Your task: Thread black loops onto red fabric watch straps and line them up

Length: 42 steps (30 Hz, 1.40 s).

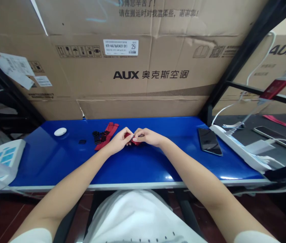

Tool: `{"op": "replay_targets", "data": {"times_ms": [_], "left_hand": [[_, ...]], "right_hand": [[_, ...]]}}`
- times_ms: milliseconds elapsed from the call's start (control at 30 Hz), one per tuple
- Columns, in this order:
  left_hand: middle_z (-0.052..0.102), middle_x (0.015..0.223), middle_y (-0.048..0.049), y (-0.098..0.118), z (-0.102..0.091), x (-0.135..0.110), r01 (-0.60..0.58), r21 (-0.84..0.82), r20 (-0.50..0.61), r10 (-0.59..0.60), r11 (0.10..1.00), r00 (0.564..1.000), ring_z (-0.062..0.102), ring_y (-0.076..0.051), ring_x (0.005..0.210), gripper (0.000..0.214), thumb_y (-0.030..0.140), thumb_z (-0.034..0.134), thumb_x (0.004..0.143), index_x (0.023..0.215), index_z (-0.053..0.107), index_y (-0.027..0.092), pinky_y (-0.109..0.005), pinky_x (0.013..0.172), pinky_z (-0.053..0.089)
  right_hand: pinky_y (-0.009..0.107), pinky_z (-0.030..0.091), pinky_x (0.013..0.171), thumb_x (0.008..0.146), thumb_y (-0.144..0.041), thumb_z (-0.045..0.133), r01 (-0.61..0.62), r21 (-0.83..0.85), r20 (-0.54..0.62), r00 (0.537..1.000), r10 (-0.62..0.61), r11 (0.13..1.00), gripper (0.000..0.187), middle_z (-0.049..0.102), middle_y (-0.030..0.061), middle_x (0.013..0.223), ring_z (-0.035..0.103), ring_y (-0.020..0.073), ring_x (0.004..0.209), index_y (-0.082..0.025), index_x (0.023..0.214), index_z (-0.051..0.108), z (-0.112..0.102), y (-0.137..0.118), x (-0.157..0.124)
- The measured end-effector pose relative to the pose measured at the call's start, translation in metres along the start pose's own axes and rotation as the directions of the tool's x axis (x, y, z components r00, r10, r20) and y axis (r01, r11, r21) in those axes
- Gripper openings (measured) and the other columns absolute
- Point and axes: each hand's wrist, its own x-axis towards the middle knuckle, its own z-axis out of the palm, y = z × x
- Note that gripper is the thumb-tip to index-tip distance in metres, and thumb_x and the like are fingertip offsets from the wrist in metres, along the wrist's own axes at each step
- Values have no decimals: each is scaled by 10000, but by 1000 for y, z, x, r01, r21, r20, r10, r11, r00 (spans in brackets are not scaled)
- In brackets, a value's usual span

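Observation:
My left hand (119, 141) and my right hand (148, 136) meet over the middle of the blue table (143, 168). Both pinch a short piece of red strap (136, 143), mostly hidden by the fingers. A small dark part seems to sit between the fingertips, too hidden to name. Left of my left hand lie flat red straps (112, 130) with several black plastic buckles (97, 138) on and beside them. One black slider buckle (82, 141) rests apart, further left.
A round white object (60, 131) lies at the back left. White power strips stand at the left (7, 157) and right (239, 148) edges. A dark phone (210, 141) lies at right. Large cardboard boxes (150, 87) and black frame posts (234, 67) close off the back.

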Motion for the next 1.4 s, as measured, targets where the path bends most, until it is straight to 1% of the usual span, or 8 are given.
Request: {"op": "replay_targets", "data": {"times_ms": [200, 400, 733, 833, 1000, 1167, 1267, 1400], "left_hand": [[677, 955, -84, -5, -2, 2, -50, -84, 14, 52, 995, 999, 680, -170, 797, 377, 443, 673, 835, 1034, 528, 157, -283, 682, 523], [689, 925, -79, -10, -1, 4, -39, -85, -66, 33, 996, 997, 699, -194, 823, 405, 368, 731, 793, 1071, 535, 148, -338, 763, 550], [714, 972, -66, -6, -7, 2, -25, 26, -115, 28, 999, 993, 689, -211, 873, 408, 317, 775, 724, 1072, 632, 158, -359, 804, 554], [718, 1046, -82, -5, -8, 1, -48, 38, -96, 51, 998, 994, 680, -234, 975, 408, 324, 793, 706, 1053, 656, 160, -393, 915, 520], [720, 1058, -100, -4, -7, -1, -24, 18, -24, 24, 1000, 999, 681, -252, 990, 438, 338, 801, 697, 1067, 659, 153, -412, 924, 514], [726, 1052, -113, -3, -4, 2, -15, 0, -125, 15, 1000, 992, 685, -252, 988, 453, 365, 815, 674, 1035, 658, 141, -429, 941, 508], [735, 990, -104, 0, -4, 3, -24, -14, -217, 20, 1000, 976, 696, -245, 949, 448, 368, 847, 620, 939, 622, 147, -431, 919, 521], [731, 955, -93, 4, -4, 2, -30, -65, -208, 16, 997, 978, 700, -237, 940, 449, 346, 861, 601, 875, 556, 163, -427, 896, 535]], "right_hand": [[319, 419, 846, 749, -486, 701, 39, 121, -234, 972, -10, 992, 325, 636, 53, 860, 567, 196, 897, -174, 658, 698, 2, 6, 7], [329, 404, 840, 659, -353, 747, 14, 323, -173, 984, 45, 946, 210, 665, 55, 902, 576, 186, 842, -164, 744, 714, -3, 5, 6], [304, 389, 781, 636, -339, 776, -53, 242, -268, 956, 120, 969, 235, 650, -1, 740, 563, 160, 761, -178, 689, 615, 4, 5, 6], [291, 391, 761, 615, -285, 790, -58, 307, -238, 962, 136, 950, 236, 642, -13, 735, 565, 150, 748, -184, 730, 610, 3, 5, 5], [273, 393, 708, 594, -224, 777, -61, 405, -162, 977, 138, 912, 240, 625, -27, 723, 558, 136, 712, -187, 730, 582, 5, 7, 4], [304, 454, 794, 626, -235, 762, 51, 293, -235, 972, 20, 955, 295, 655, -3, 858, 605, 161, 842, -196, 872, 604, 4, 3, 5], [351, 457, 913, 661, -235, 758, 179, 102, -191, 969, -158, 978, 417, 665, 47, 1070, 614, 194, 1000, -198, 1058, 632, 3, -2, 3], [360, 470, 914, 720, -261, 736, 218, -174, -227, 940, -255, 960, 362, 683, 65, 1049, 637, 202, 953, -175, 1068, 680, 3, -9, -1]]}}
